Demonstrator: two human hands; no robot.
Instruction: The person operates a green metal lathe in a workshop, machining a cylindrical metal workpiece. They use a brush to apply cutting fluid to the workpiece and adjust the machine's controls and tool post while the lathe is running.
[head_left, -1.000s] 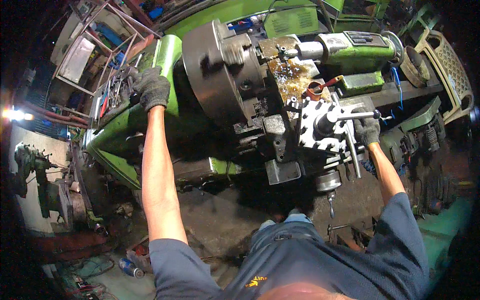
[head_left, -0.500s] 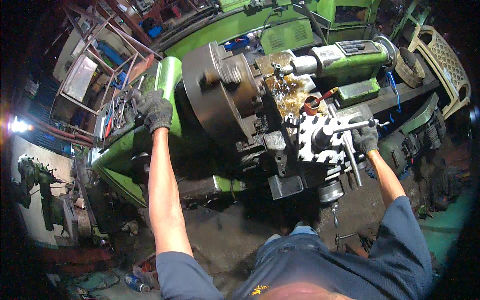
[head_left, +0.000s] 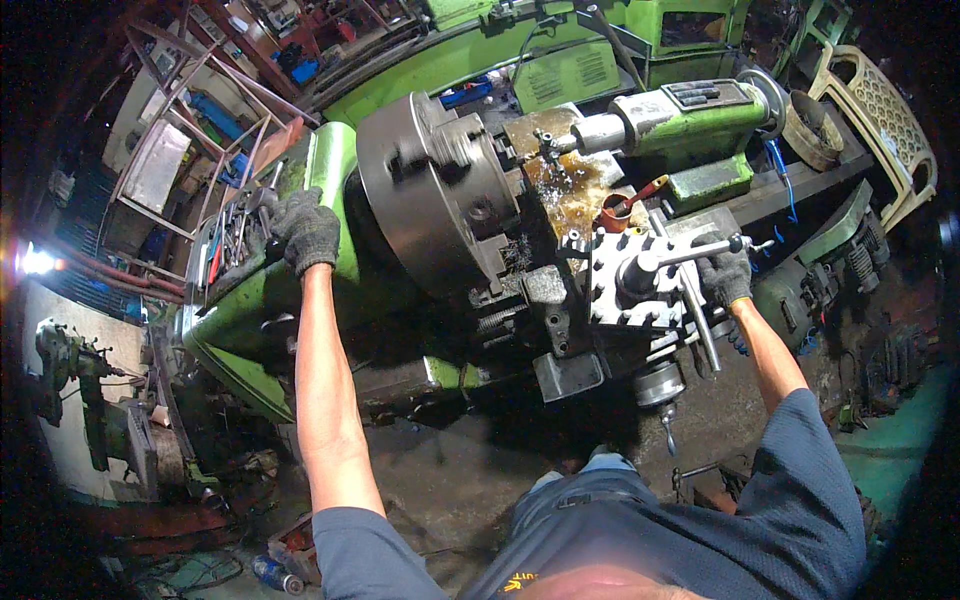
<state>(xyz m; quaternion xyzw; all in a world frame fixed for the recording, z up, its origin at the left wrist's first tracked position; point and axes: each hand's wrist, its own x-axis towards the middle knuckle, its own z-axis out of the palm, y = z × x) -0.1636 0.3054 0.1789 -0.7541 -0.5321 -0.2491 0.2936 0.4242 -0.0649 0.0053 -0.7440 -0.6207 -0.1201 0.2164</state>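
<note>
Square tool post is sitting on the lathe carriage, R of centre, bolts standing all round its top. Its clamp lever is pointing out to the right. Gloved R hand is resting right by the outer end of that lever, fingers mostly hidden, so can't tell if it's wrapping the lever or just leaning behind it. A loose-looking steel bar is slanting down just beside that hand.

Gloved L hand is lying on the green headstock, next to a pile of hand tools. Fingers are curling away from cam, so can't tell if they're pinching anything.

Big lathe chuck is sitting between the two hands, well apart from both. Can't tell from this whether it's turning.

Step in hand, imo: just manning the machine, one hand at each end of the work zone. Next move prob calls for a proper grip on whichever control is wanted, w/ gloves & forearms well clear of the chuck, bc gloves near that = snag risk.

Further out: a brown cup w/ a red-handled brush is standing behind the tool post, oily chips are covering the plate by the chuck, & the green tailstock is sitting behind. Beige plastic chair is standing far R.
</note>
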